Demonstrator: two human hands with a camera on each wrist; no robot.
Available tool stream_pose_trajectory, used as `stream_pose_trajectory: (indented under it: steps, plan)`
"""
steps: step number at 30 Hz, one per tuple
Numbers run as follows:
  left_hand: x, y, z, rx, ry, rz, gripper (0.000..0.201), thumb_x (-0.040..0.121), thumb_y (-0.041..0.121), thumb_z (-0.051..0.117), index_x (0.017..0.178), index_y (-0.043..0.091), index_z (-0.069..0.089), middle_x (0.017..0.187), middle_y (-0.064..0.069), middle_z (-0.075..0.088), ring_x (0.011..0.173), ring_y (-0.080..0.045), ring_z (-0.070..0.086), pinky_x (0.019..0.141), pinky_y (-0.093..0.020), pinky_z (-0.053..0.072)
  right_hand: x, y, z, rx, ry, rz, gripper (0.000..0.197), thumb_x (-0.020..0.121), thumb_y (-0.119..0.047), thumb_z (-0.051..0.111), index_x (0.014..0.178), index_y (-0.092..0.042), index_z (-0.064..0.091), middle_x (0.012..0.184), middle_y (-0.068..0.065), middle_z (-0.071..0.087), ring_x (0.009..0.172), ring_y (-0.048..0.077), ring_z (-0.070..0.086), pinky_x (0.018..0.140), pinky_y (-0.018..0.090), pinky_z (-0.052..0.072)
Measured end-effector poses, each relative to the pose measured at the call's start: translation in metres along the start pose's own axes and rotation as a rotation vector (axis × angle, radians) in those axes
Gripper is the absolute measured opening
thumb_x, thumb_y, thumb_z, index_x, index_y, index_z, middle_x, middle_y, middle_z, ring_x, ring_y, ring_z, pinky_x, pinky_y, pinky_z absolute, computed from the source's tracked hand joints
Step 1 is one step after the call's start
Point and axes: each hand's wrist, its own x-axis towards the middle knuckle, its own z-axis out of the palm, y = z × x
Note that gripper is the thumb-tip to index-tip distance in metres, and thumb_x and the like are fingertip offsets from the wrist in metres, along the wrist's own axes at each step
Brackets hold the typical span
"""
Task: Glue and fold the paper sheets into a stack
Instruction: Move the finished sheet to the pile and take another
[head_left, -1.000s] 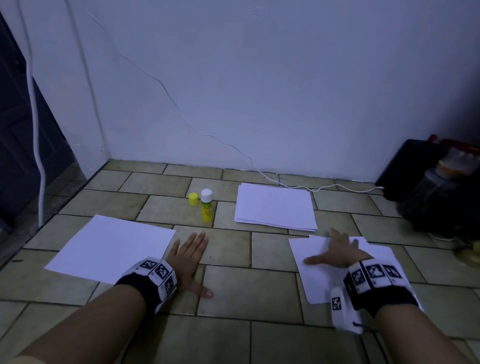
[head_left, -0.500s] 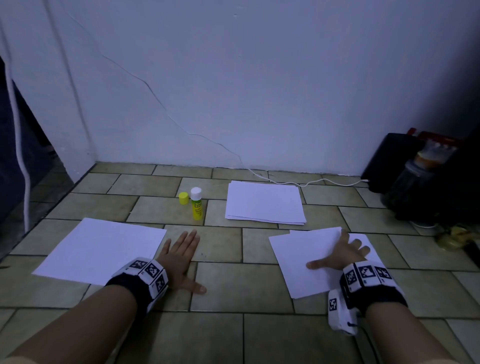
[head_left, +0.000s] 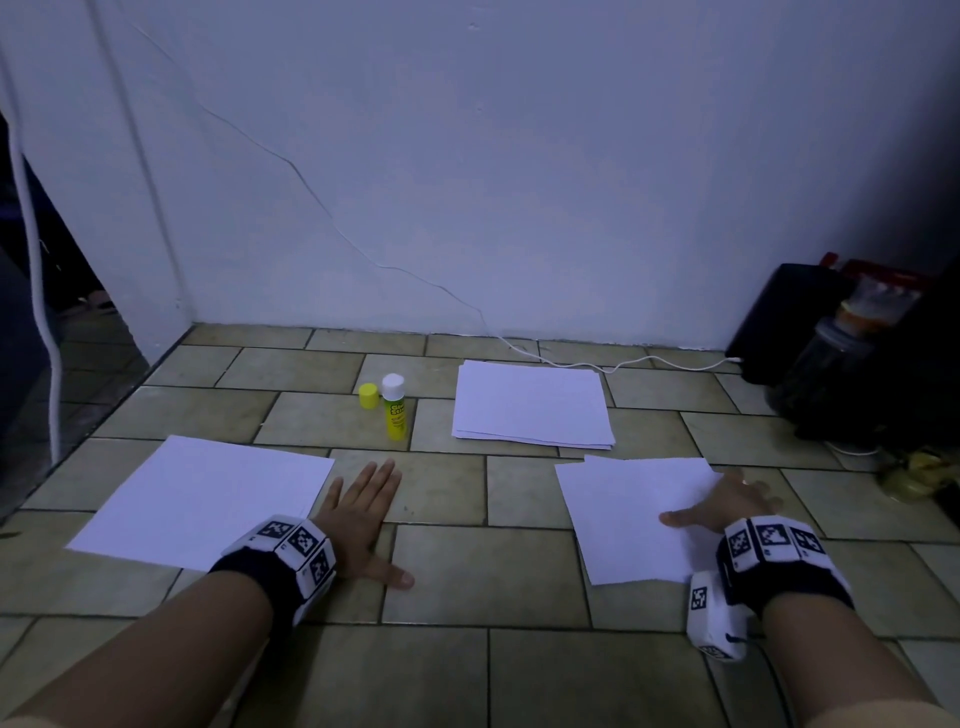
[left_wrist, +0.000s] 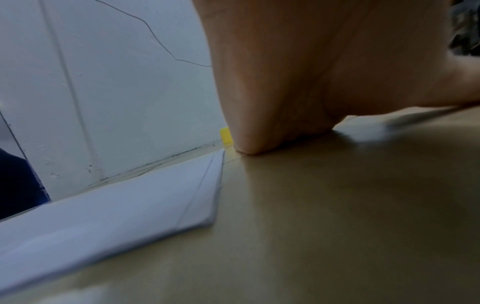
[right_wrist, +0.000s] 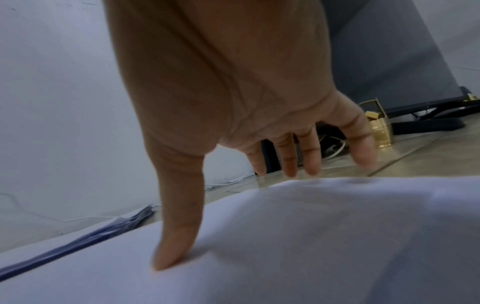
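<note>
Left hand (head_left: 358, 512) flat on tiled floor (head_left: 467, 571), fingers straight, holding nothing, just beside left paper sheet (head_left: 202, 499). Right hand (head_left: 727, 501) spread over right paper sheets (head_left: 623, 519), thumb pressing top sheet, fingers straight past far edge; no pinch seen. Paper stack (head_left: 530, 402) near wall, well apart from both hands. Uncapped glue stick (head_left: 395, 415) upright, yellow cap (head_left: 368, 396) just beside it.

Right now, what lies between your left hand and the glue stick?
Only bare floor tile, per the head view, between the left hand and the glue stick.
</note>
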Motion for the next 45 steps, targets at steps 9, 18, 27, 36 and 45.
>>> stream_pose_trajectory:
  steps: [9,18,27,36,45]
  plan:
    - [0.001,0.001,0.000,0.008,-0.002,-0.017,0.172,0.008,0.105,0.006,0.147,0.010,-0.025,0.154,-0.003,-0.034,0.144,-0.021,-0.026,0.115,-0.047,-0.012,-0.040,-0.044,0.025,-0.216,-0.135,-0.328,0.106,0.078,-0.068,0.058,0.152,-0.026,-0.006,0.158,0.007,-0.019,0.145,0.033,-0.015,0.109,0.067,0.013]
    - [-0.007,0.006,-0.012,0.032,-0.061,-0.034,0.157,0.027,0.097,0.021,0.151,0.010,-0.017,0.157,-0.005,-0.026,0.146,-0.022,-0.019,0.118,-0.048,0.001,-0.069,-0.050,0.057,-0.442,-0.213,-0.431,0.139,0.063,-0.078,0.062,0.145,-0.011,-0.029,0.153,0.020,-0.029,0.140,0.047,-0.020,0.115,0.055,0.005]
    - [-0.021,-0.052,-0.029,0.025,0.152,-0.385,0.127,0.072,0.071,0.063,0.151,0.003,-0.009,0.160,-0.014,-0.014,0.146,-0.036,-0.016,0.119,-0.049,0.009,-0.064,-0.053,0.058,-0.466,-0.243,-0.413,0.152,0.053,-0.075,0.072,0.142,-0.011,-0.033,0.151,0.022,-0.031,0.138,0.049,-0.023,0.115,0.059,0.003]
    - [-0.039,-0.086,-0.016,-0.052,0.174,-0.498,0.110,0.054,0.057,0.082,0.140,0.008,0.034,0.134,-0.002,0.047,0.122,-0.019,0.049,0.100,-0.031,0.044,-0.066,-0.053,0.056,-0.455,-0.257,-0.408,0.150,0.056,-0.072,0.072,0.142,-0.011,-0.033,0.151,0.021,-0.032,0.137,0.048,-0.025,0.115,0.058,0.001]
    - [-0.046,-0.084,-0.027,-0.010,0.210,-0.455,0.081,0.083,0.061,0.061,0.145,0.017,0.034,0.144,0.000,0.046,0.128,-0.015,0.047,0.102,-0.024,0.035,-0.065,-0.054,0.060,-0.453,-0.234,-0.406,0.150,0.055,-0.073,0.073,0.143,-0.011,-0.032,0.151,0.021,-0.031,0.138,0.049,-0.023,0.114,0.059,0.002]
